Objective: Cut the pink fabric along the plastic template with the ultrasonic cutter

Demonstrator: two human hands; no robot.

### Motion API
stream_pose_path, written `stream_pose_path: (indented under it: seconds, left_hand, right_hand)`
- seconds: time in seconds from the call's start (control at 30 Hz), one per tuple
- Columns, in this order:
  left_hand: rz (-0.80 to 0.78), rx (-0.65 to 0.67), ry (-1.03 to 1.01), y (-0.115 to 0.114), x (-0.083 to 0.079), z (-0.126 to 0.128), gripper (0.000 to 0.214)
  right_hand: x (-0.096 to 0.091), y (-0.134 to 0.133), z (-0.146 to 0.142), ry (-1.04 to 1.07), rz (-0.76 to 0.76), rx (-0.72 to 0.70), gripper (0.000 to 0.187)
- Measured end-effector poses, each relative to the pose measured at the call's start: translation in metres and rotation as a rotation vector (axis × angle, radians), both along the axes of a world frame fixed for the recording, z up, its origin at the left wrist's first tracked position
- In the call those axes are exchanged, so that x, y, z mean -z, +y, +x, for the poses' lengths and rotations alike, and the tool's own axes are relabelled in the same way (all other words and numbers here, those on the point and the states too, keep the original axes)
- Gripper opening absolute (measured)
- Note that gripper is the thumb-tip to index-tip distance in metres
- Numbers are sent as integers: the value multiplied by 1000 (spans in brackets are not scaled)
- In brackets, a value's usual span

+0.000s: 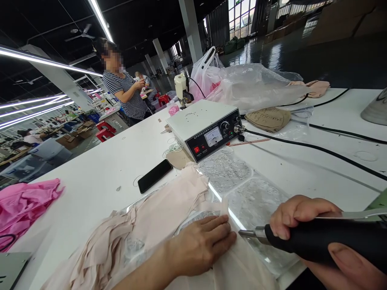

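My left hand (201, 243) lies flat on thin beige fabric (242, 262), its fingers stretched out and pressing the cloth down. Wrapped in my right hand (302, 213) is a black ultrasonic handpiece (314, 237). Its metal tip (248, 233) points left, just beside my left fingertips and close to the cloth edge; contact is not clear. Under the fabric lies a clear plate (256, 201) with scuffed panels. A pile of beige fabric pieces (111, 237) spreads to the left of my left hand.
Beyond the plate stands a control box (211, 125) with a meter, its black cable (326, 151) running right. A phone (155, 176), plastic bags (254, 82), a brown pattern piece (269, 119) and pink cloth (27, 205) rest on the table. A person (127, 88) stands across it.
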State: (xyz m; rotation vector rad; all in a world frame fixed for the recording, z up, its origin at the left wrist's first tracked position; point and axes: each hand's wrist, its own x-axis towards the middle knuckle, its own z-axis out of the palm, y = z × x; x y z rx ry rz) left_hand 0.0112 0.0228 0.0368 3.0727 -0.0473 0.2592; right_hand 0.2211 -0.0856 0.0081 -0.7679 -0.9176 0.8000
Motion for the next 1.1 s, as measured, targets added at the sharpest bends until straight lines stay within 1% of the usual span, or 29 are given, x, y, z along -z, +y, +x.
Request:
stream_pose_path:
  seconds: [0.23, 0.33, 0.4, 0.5, 0.6, 0.73, 0.9, 1.0, 1.1]
  left_hand:
    - [66, 28, 12, 2, 2, -4, 28]
    - [95, 35, 19, 2, 3, -5, 29]
    - [93, 38, 9, 2, 2, -5, 28]
    - [79, 38, -13, 2, 0, -4, 28]
    - [81, 35, 0, 2, -1, -4, 27]
    - [102, 32, 20, 1, 1, -4, 26]
    - [98, 28, -17, 0, 6, -4, 28]
    - [118, 17, 6, -2, 6, -4, 28]
    - [131, 12, 26, -3, 7, -4, 26]
  right_hand:
    - [0, 3, 0, -20, 24, 31, 21]
    - [2, 2, -1, -19, 12, 35, 22]
    - [4, 0, -1, 4, -10, 66, 23]
    - [8, -2, 2, 50, -50, 112, 32]
    - [10, -2, 7, 59, -69, 128, 42]
    - [11, 2, 13, 58, -67, 127, 44]
    - [14, 6, 13, 49, -69, 106, 44]
    - [19, 7, 14, 45, -73, 92, 43]
    - [28, 6, 18, 43, -70, 84, 40]
